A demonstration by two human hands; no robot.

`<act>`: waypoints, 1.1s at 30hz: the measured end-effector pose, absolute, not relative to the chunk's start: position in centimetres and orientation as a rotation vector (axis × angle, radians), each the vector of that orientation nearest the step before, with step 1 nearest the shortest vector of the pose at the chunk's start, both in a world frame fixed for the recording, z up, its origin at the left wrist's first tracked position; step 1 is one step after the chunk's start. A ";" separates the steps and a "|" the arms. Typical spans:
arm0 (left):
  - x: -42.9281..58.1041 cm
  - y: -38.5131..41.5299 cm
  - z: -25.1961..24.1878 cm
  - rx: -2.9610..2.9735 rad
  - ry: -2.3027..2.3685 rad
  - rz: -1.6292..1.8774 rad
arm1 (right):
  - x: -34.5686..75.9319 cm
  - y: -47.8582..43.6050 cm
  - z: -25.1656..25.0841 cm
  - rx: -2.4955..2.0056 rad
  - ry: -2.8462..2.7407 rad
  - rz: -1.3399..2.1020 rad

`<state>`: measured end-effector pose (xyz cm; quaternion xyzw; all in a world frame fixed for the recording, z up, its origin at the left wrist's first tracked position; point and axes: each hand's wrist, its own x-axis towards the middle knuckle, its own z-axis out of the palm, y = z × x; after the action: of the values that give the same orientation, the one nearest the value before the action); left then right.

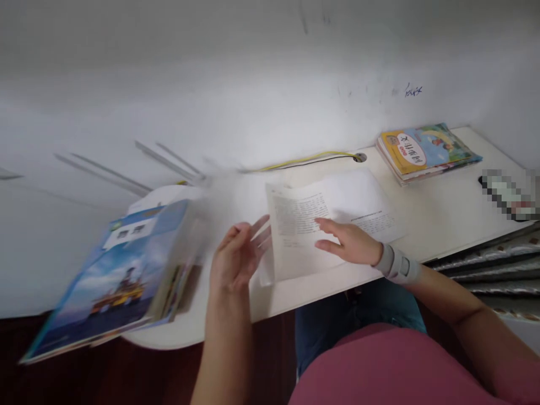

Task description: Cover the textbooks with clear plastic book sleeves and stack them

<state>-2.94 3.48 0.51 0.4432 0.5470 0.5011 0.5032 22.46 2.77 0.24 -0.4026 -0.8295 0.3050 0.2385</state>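
Printed sheets of paper lie on the white table, with text on the left page and on a page to the right. Beside the left edge of the paper is my left hand, palm turned inward, fingers apart, some fingertips at or just behind the page edge. Over the right part of the left page, my right hand has its thumb and fingers spread and holds nothing. A grey band is around my right wrist. Whether the right fingertips touch the paper cannot be made out.
A stack of books with a blue cover is at the table's left end. Colourful booklets lie at the back right, near a blurred-out phone-like object. A yellow cable runs along the wall to a round hole.
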 end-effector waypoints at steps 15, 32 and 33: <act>2.5 6.3 2.5 1.055 1.082 1.323 | 35.0 7.1 4.7 -1.256 -1.581 1.107; 7.1 1.2 -6.1 2.470 1.633 0.665 | 38.9 3.9 -6.7 -1.596 -1.827 0.448; 7.9 1.2 -6.7 2.497 1.616 0.595 | 38.8 3.8 -6.9 -1.585 -1.863 0.440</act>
<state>7.93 1.23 -6.72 0.8220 0.5319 0.1960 0.0540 38.81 3.81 -6.87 -0.6038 -0.7095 0.1677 0.3223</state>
